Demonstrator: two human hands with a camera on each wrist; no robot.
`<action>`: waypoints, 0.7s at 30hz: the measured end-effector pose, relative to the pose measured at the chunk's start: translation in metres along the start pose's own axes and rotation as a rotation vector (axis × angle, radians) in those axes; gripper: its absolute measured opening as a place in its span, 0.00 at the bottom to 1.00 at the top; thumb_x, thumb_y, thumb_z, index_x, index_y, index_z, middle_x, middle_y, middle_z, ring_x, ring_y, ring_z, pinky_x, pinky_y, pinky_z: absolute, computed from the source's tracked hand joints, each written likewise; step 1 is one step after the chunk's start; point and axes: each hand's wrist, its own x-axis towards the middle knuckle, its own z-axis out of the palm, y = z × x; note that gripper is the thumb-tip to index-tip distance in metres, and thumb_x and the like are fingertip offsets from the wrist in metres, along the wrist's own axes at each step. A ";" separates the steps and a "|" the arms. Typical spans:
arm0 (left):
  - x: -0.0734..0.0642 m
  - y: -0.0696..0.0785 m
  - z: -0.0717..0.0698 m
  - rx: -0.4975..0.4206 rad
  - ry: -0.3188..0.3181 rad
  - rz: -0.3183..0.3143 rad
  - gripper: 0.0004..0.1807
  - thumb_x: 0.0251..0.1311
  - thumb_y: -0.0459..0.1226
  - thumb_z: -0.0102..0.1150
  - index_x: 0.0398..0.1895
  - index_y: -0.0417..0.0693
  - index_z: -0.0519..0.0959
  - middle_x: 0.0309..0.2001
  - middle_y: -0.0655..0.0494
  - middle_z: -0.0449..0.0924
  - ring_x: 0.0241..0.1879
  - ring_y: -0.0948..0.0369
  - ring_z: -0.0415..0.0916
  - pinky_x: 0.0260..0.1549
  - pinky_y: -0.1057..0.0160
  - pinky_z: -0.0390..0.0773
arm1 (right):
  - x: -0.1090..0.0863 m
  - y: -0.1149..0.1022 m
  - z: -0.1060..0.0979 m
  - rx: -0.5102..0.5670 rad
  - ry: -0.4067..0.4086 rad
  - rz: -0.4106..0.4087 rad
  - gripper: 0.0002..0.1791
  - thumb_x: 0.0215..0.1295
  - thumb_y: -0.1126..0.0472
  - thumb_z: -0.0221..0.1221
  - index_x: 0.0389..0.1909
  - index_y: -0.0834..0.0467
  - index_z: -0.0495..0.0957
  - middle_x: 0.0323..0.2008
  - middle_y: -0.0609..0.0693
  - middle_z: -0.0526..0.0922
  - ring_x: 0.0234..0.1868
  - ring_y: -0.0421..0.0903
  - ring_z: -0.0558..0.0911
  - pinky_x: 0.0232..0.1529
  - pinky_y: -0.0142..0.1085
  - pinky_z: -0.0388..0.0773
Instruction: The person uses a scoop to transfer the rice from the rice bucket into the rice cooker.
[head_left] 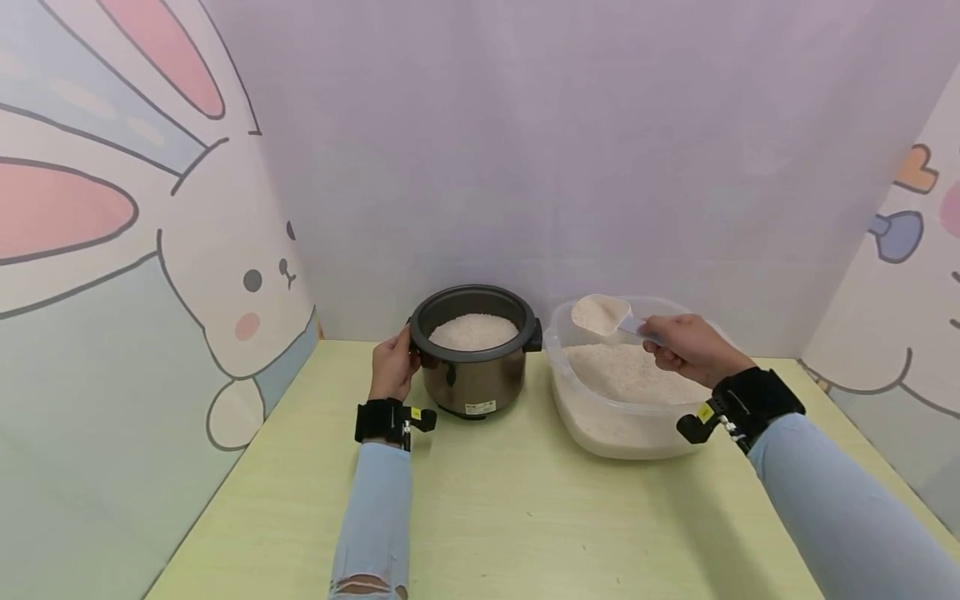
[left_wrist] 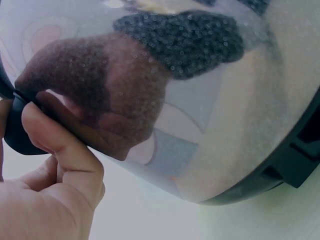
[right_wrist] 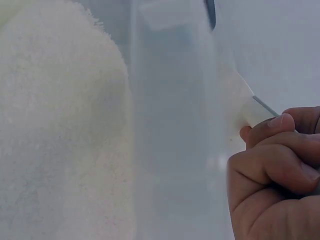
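A dark rice cooker (head_left: 472,385) without a lid stands at the back of the table, white rice (head_left: 474,332) inside it. My left hand (head_left: 393,367) grips the black side handle (left_wrist: 22,131) on the cooker's left, thumb and fingers pinched round it in the left wrist view. To the right sits a clear plastic tub (head_left: 566,387) holding more rice (head_left: 633,372). Over the tub's back left rim, my right hand (head_left: 686,346) holds a scoop (head_left: 619,310) by its grey-blue handle. Rice fills the scoop's bowl. In the right wrist view, curled fingers (right_wrist: 270,160) wrap the handle.
The cooker and tub stand side by side on a pale yellow-green table (head_left: 487,517), close to the lilac back curtain (head_left: 525,167). A side panel with a cartoon rabbit (head_left: 217,292) borders the left, and another printed panel (head_left: 885,333) the right.
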 end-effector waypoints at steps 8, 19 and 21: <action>0.021 -0.020 -0.005 -0.041 0.010 0.010 0.20 0.72 0.46 0.62 0.22 0.47 0.80 0.23 0.57 0.69 0.17 0.65 0.65 0.23 0.70 0.72 | 0.001 -0.022 0.016 -0.013 0.023 -0.071 0.19 0.82 0.56 0.46 0.56 0.71 0.65 0.28 0.47 0.68 0.24 0.41 0.57 0.30 0.40 0.57; 0.019 -0.022 -0.004 -0.020 0.050 0.032 0.20 0.72 0.47 0.62 0.23 0.45 0.79 0.24 0.56 0.69 0.19 0.64 0.68 0.23 0.70 0.73 | 0.015 -0.059 0.060 -0.032 0.065 -0.139 0.14 0.78 0.60 0.50 0.32 0.59 0.77 0.26 0.50 0.69 0.22 0.40 0.58 0.27 0.36 0.57; 0.019 -0.022 -0.004 -0.018 0.053 0.030 0.20 0.72 0.47 0.61 0.23 0.46 0.80 0.25 0.56 0.70 0.20 0.64 0.68 0.23 0.70 0.72 | 0.016 -0.063 0.068 -0.036 0.062 -0.148 0.13 0.78 0.61 0.49 0.34 0.61 0.78 0.27 0.51 0.70 0.22 0.41 0.58 0.27 0.37 0.56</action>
